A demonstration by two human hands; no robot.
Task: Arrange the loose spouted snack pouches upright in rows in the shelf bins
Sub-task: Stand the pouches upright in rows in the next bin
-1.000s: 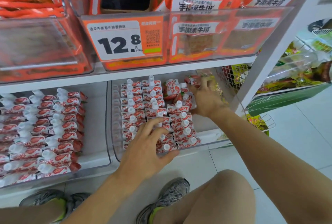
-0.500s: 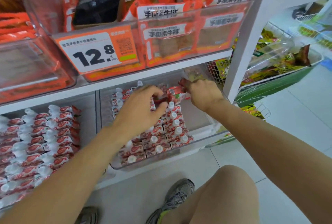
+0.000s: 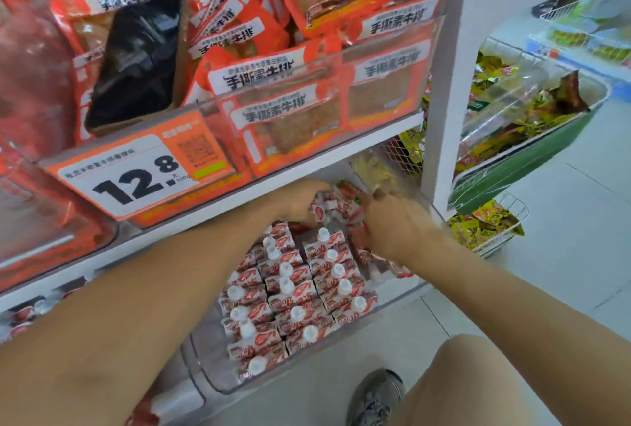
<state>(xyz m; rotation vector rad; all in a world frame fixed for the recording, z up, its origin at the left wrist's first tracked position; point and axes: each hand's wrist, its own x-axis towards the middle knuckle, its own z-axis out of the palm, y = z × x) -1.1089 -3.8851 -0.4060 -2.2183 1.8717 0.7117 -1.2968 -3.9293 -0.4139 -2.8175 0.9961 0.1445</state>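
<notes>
spouted pouches (image 3: 300, 292) stand upright in white-capped rows in a clear shelf bin (image 3: 218, 381), lower centre of frame. price tag (image 3: 136, 169) reading 12.8 sits upper left on the bin above, orange snack packs (image 3: 273, 84) behind it. left hand (image 3: 297, 200) reaches in at centre, fingers curled around a loose bunch of pouches (image 3: 336, 202) at the bin's back. right hand (image 3: 396, 224), just right, touches the same bunch; its grip is blurred, cannot tell. shoe (image 3: 375, 398) at bottom right.
</notes>
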